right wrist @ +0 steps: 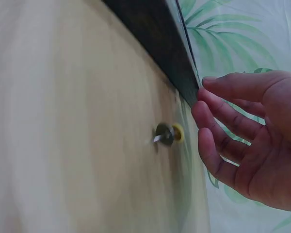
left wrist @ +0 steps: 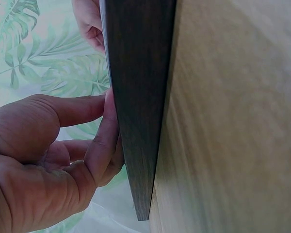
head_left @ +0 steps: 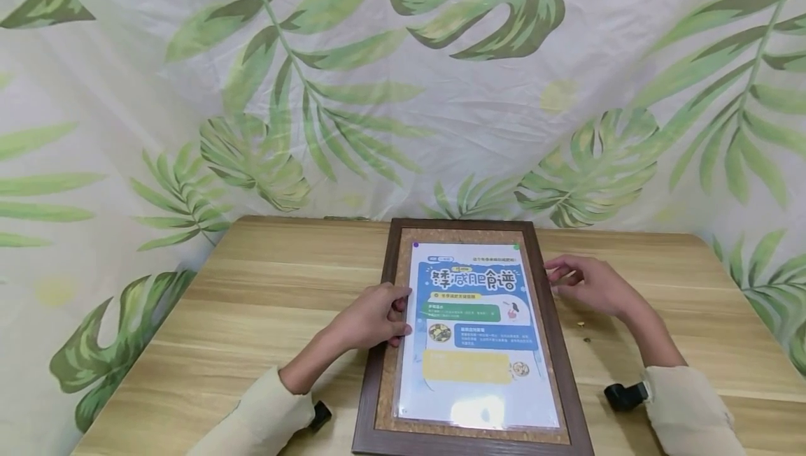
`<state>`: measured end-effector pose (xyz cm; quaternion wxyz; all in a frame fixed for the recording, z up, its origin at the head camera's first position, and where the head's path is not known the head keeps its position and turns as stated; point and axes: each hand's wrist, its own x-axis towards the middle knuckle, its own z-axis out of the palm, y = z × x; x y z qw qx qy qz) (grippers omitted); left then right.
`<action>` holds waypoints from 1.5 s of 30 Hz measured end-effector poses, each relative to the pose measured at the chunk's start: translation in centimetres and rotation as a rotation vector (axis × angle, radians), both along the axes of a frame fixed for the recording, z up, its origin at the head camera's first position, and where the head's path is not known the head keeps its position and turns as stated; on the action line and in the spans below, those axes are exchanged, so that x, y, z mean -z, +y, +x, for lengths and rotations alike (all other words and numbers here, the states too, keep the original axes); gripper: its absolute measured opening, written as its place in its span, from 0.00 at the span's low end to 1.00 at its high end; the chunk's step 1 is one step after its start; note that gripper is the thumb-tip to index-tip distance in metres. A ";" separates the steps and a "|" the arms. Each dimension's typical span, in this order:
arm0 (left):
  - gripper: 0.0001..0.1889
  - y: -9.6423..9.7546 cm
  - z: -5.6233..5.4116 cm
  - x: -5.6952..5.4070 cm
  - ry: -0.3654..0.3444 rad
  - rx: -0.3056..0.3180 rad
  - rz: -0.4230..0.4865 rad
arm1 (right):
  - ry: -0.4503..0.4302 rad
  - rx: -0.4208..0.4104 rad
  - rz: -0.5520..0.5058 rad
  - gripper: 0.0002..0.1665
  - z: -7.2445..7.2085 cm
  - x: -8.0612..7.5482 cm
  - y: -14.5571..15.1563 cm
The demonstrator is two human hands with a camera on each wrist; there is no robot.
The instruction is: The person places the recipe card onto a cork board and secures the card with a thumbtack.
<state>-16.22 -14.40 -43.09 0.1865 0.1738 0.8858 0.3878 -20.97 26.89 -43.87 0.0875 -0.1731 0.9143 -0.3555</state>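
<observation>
A laminated poster with blue, green and yellow panels lies on a brown-framed cork board. A purple push pin sits at its top left corner and a green push pin at its top right. My left hand reaches over the frame's left side, its fingertips at the poster's left edge. In the left wrist view the frame hides where those fingertips end. My right hand is beside the frame's right side, fingers loosely bent, fingertips right at the frame's edge, nothing between them.
Two small push pins, one yellow and one dark, lie on the wooden table right of the board. A leaf-patterned curtain hangs behind the table. Black wrist devices show by both sleeves.
</observation>
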 end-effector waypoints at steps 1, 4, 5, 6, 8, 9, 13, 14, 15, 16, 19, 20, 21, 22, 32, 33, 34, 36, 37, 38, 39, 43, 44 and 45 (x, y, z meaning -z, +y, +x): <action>0.32 0.0 0.0 0.0 -0.001 0.001 0.001 | -0.002 -0.012 0.007 0.23 0.2 0.0 0.2; 0.32 0.1 -0.1 0.0 0.000 0.002 0.001 | -0.017 -0.035 0.026 0.21 0.8 0.1 0.9; 0.32 0.1 -0.2 0.0 0.001 0.003 -0.001 | -0.022 -0.037 0.034 0.21 1.0 0.1 1.1; 0.32 0.1 -0.2 0.0 0.001 0.002 -0.002 | -0.022 -0.043 0.037 0.20 1.2 0.1 1.3; 0.33 0.2 -0.2 -0.1 0.000 0.000 -0.002 | -0.021 -0.047 0.045 0.19 1.6 0.2 1.7; 0.34 0.2 -0.2 -0.1 -0.001 -0.001 -0.001 | -0.018 -0.050 0.050 0.18 1.8 0.3 1.9; 0.33 0.3 -0.3 -0.1 0.002 0.001 0.003 | -0.017 -0.054 0.058 0.17 2.6 0.4 2.5; 0.33 0.3 -0.3 -0.1 0.004 0.003 0.003 | -0.019 -0.055 0.059 0.17 2.7 0.4 2.6; 0.33 0.3 -0.3 -0.1 0.004 0.002 0.002 | -0.023 -0.055 0.060 0.17 2.8 0.4 2.7; 0.32 0.3 -0.2 -0.1 0.005 0.001 0.001 | -0.027 -0.056 0.059 0.17 2.9 0.4 2.7; 0.33 0.2 -0.2 -0.1 -0.001 -0.004 -0.002 | -0.037 -0.057 0.056 0.18 3.2 0.4 2.9; 0.34 0.2 -0.1 -0.1 -0.005 -0.007 -0.002 | -0.039 -0.058 0.057 0.18 3.2 0.4 3.0; 0.34 0.2 -0.1 -0.1 -0.009 -0.009 0.000 | -0.040 -0.057 0.057 0.18 3.3 0.4 3.0; 0.34 0.2 -0.1 -0.1 -0.013 -0.010 0.002 | -0.043 -0.057 0.057 0.18 3.3 0.5 3.1; 0.36 0.1 0.1 0.0 -0.012 -0.008 0.015 | -0.045 -0.081 0.046 0.19 4.1 0.7 4.1; 0.36 0.1 0.1 0.0 -0.011 -0.008 0.014 | -0.050 -0.086 0.039 0.19 4.2 0.8 4.2; 0.36 0.1 0.1 0.0 -0.011 -0.009 0.013 | -0.054 -0.090 0.032 0.19 4.3 0.8 4.3; 0.36 0.0 0.1 0.0 -0.011 -0.010 0.010 | -0.053 -0.113 0.013 0.18 4.5 0.9 4.4; 0.36 0.0 0.1 0.1 -0.011 -0.011 0.009 | -0.051 -0.125 0.003 0.18 4.6 0.9 4.4; 0.36 0.0 0.2 0.1 -0.010 -0.012 0.006 | -0.046 -0.138 -0.004 0.18 4.7 1.0 4.4; 0.36 -0.1 0.2 0.1 -0.008 -0.011 0.008 | -0.041 -0.149 -0.009 0.18 4.7 1.1 4.5; 0.35 -0.1 0.2 0.1 -0.006 -0.013 0.009 | -0.013 -0.179 -0.014 0.17 5.0 1.3 4.4; 0.35 -0.1 0.2 0.1 -0.005 -0.012 0.008 | -0.006 -0.187 -0.013 0.16 5.0 1.3 4.4; 0.35 -0.1 0.2 0.2 -0.005 -0.012 0.009 | -0.002 -0.193 -0.012 0.15 5.0 1.4 4.4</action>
